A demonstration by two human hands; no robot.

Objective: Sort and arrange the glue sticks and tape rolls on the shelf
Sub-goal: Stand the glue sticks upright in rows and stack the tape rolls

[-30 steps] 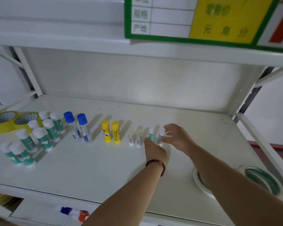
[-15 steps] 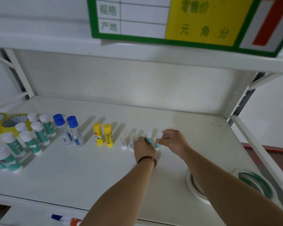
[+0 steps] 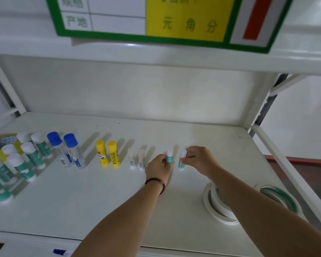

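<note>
Left hand [image 3: 158,166] pinched one small teal glue stick [image 3: 169,157]; right hand [image 3: 199,159] pinched its twin [image 3: 182,160]. Both sticks stood upright on the shelf [image 3: 174,134], right of the white pair [image 3: 137,159], probably to extend the row by type. Tape rolls [image 3: 214,204] lay near the front right. Overhead sign [image 3: 189,25] read 产地 and 元 角 分 (stick labels too small to read).

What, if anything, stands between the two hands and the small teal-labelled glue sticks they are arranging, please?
Nothing visible does: the left hand already pinches one small teal-labelled glue stick, and the right hand pinches the other.
</note>
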